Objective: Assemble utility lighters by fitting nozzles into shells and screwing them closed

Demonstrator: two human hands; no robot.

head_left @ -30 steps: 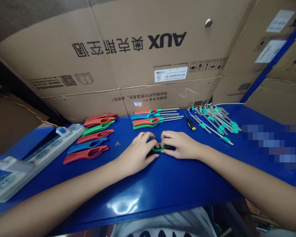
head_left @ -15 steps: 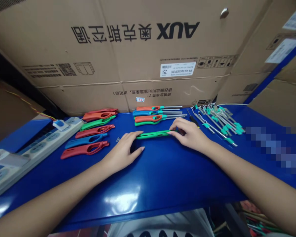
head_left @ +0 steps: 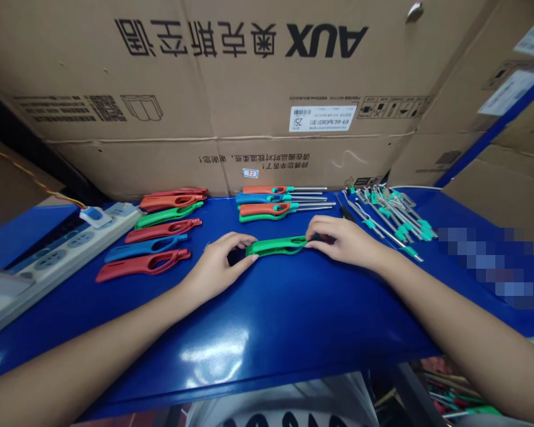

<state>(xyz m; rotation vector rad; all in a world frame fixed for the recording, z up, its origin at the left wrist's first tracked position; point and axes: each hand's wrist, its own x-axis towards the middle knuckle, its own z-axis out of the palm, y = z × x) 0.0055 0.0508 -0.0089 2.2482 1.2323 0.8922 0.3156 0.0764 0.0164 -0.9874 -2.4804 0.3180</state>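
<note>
A green lighter casing [head_left: 276, 245] with a trigger opening is held level, low over the blue table. At its left end, my left hand [head_left: 220, 260] grips it between the thumb and fingers. My right hand [head_left: 346, 241] pinches the narrow right end, and those fingertips partly cover it. Beyond the casing lie several lighters with metal tubes, among them an orange one [head_left: 263, 209] and a blue one [head_left: 260, 198]. To the left is a column of casings without tubes, including a red one [head_left: 133, 268], a blue one [head_left: 140, 249] and a green one [head_left: 162, 216].
Metal tubes with teal fittings [head_left: 394, 214] lie heaped at the right, beside a dark thin-shafted tool [head_left: 346, 210]. A white power strip [head_left: 66, 248] with plugs runs along the left. Cardboard [head_left: 231, 89] walls the back of the table [head_left: 293, 320].
The green casing has turned from its thin edge to show its broad side. My left thumb has closed onto its left end. The camera view has shifted slightly.
</note>
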